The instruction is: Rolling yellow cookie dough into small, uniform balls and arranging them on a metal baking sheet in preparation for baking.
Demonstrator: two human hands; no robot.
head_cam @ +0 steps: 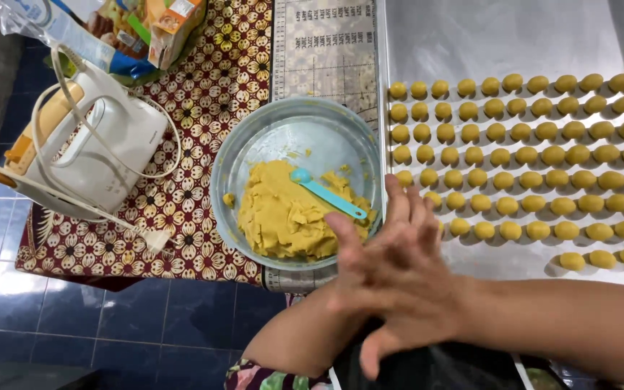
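Note:
My right hand (399, 289) lies flat on top of my left hand (414, 213), palm against palm, just in front of a clear bowl (227, 166). Whatever may be between the palms is hidden. The fingers of the lower hand stick out toward the tray. In the bowl sits a lump of yellow dough (279, 220) with a teal measuring spoon (326, 193) resting on it. To the right, a metal tray (514, 36) carries several rows of small yellow dough balls (514, 155).
A white hand mixer (95, 144) with its cord lies on a red flower-patterned cloth (204, 108) to the left. Food packages (124, 29) are at the back left, and a ruled mat (326, 50) lies behind the bowl. Blue floor tiles (74, 310) show below the table edge.

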